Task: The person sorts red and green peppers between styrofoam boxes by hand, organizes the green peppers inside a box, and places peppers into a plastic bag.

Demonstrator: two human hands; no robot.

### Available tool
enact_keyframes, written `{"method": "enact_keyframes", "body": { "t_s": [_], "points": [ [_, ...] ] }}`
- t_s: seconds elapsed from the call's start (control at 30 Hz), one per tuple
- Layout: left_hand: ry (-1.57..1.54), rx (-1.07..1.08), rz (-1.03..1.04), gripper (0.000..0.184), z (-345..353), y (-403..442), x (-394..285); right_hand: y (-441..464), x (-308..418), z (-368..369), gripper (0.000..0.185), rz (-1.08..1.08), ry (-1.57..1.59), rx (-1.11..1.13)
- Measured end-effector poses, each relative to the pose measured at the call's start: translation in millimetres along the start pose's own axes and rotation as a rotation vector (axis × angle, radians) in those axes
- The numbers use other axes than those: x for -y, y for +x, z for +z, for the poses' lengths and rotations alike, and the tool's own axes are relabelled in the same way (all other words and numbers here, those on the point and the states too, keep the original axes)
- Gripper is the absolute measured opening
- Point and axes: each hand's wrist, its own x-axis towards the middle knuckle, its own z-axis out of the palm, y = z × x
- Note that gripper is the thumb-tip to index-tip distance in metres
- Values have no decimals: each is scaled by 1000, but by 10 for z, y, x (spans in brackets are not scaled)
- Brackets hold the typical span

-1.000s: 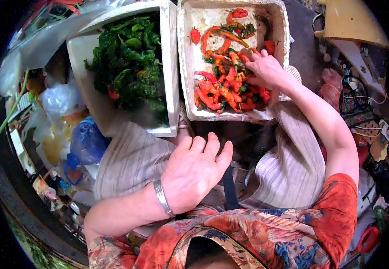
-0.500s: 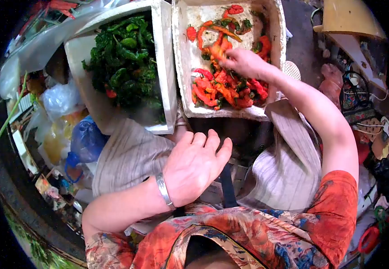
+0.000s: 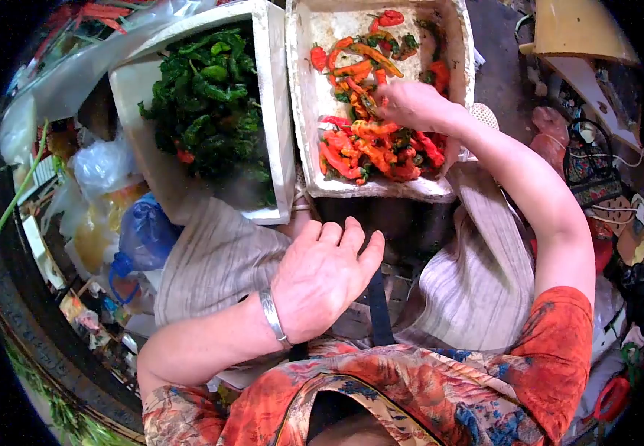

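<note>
My right hand (image 3: pixel 417 106) reaches into a white foam box (image 3: pixel 301 111) of red and orange chili peppers (image 3: pixel 374 145). Its fingers point down among the peppers and are blurred, so I cannot see whether they grip one. Just left of the fingertips, an orange pepper (image 3: pixel 352 69) lies on the box floor. My left hand (image 3: pixel 318 279), with a silver bracelet (image 3: pixel 271 316) at the wrist, hovers above my lap, palm down. Its fingers are slightly apart and hold nothing. A second foam box (image 3: pixel 276 111) beside the first holds dark green peppers (image 3: pixel 207 111).
Plastic bags (image 3: pixel 103 165), one of them blue (image 3: pixel 147 230), crowd the left side. At the right are a tan basin-like object (image 3: pixel 586 30), a patterned bag (image 3: pixel 593 175) and mixed clutter. Grey striped cloth (image 3: pixel 218 253) covers my legs below the boxes.
My right hand has shifted slightly right and down. Orange peppers near its fingers now lie differently, farther left. My left hand has stayed almost still.
</note>
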Motion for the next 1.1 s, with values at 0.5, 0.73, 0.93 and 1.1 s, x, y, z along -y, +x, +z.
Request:
{"method": "enact_keyframes", "body": {
  "t_s": [0.5, 0.73, 0.93, 1.1],
  "points": [
    [-14, -38, 13, 53, -31, -1, 21, 559, -176, 165, 19, -67, -549, -412],
    [5, -39, 8, 54, -9, -27, 31, 420, -157, 63, 23, 26, -272, -389],
    [5, -51, 12, 52, 9, -13, 26, 523, -246, -130, 42, -225, -74, -856],
    [20, -53, 13, 50, -16, 1, 14, 16, 295, -34, 31, -235, 92, -188]
  ]
}}
